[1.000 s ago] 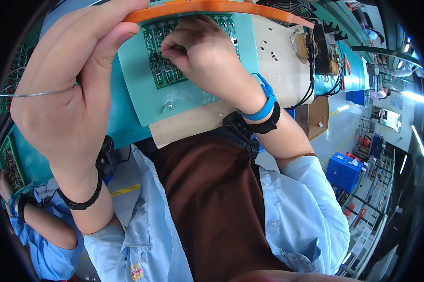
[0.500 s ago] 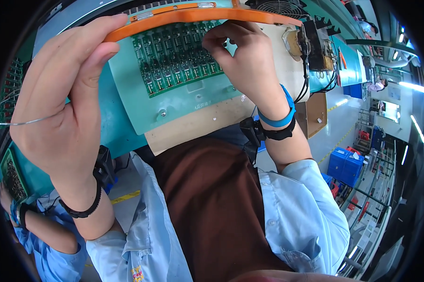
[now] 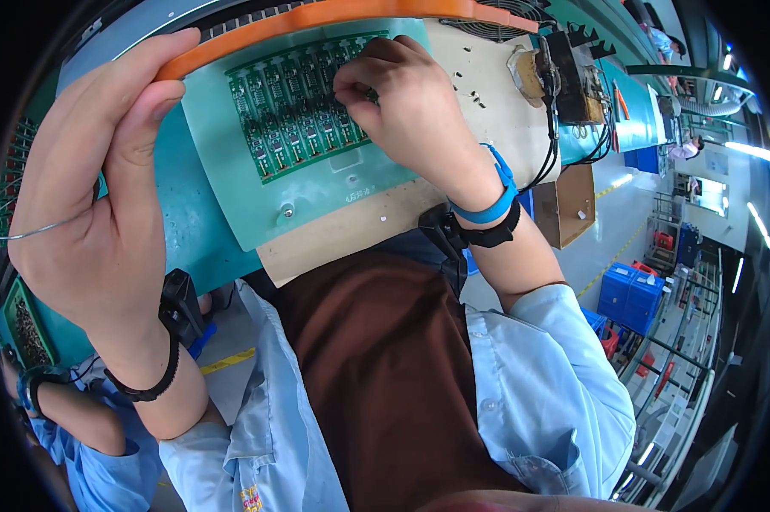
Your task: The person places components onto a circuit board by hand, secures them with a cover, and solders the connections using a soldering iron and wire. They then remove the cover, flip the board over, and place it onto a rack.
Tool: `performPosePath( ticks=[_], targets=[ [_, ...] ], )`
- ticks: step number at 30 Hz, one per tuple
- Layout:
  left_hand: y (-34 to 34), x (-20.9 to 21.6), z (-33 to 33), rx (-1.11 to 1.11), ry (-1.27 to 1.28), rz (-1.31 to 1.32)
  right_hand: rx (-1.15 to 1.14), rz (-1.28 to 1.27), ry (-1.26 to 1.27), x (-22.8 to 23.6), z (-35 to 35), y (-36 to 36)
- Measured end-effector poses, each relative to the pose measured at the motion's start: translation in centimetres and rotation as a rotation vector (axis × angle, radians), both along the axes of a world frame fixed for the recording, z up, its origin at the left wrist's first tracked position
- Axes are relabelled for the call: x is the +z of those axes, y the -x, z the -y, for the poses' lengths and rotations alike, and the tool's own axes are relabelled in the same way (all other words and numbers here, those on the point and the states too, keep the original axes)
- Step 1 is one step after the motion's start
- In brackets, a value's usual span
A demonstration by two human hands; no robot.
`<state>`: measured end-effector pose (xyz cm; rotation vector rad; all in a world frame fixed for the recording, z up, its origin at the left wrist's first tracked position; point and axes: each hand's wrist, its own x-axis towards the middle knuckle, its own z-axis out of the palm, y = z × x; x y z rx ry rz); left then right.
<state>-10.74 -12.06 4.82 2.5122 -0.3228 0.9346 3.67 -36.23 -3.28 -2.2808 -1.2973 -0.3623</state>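
My left hand [image 3: 86, 205] pinches the left end of a long orange bar [image 3: 334, 12] between thumb and fingers. The bar stretches over the far side of the work. A thin wire-like strand [image 3: 39, 232] crosses this hand. My right hand [image 3: 410, 111] is bent over a panel of green circuit boards [image 3: 295, 145], with thumb and fingers curled together at its right part. What its fingertips hold, if anything, is hidden. Beneath the panel is a pale green plate [image 3: 231, 192], lying on a tan sheet [image 3: 316, 256].
Several tiny dark parts [image 3: 475, 96] lie loose right of my right hand. Further right stand a round fan guard [image 3: 497, 24], a black device [image 3: 574, 78] with cables and a cardboard box [image 3: 564, 213]. At lower left, a co-worker's arm [image 3: 78, 418] is near a green tray [image 3: 28, 320].
My right hand has moved left along the circuit boards, uncovering the loose parts. My left hand and the orange bar have shifted left. Plate and boards appear slightly further left.
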Motion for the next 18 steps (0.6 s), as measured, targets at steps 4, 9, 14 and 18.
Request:
performPosePath(
  ticks=[4, 9, 14, 18],
  targets=[
    [0.1, 0.0, -0.1, 0.006, 0.002, 0.000, 0.025, 0.032, 0.002, 0.1, -0.2, -0.2],
    [-0.1, -0.1, -0.3, -0.012, -0.003, 0.017, 0.001, 0.010, -0.004, 0.3, -0.4, 0.2],
    [0.1, 0.0, -0.2, 0.009, -0.002, 0.003, 0.025, 0.011, -0.026, -0.3, -1.2, 0.2],
    [0.1, 0.2, -0.1, 0.002, 0.007, 0.006, 0.046, 0.023, -0.001, 0.0, -1.6, 0.3]
  ],
)
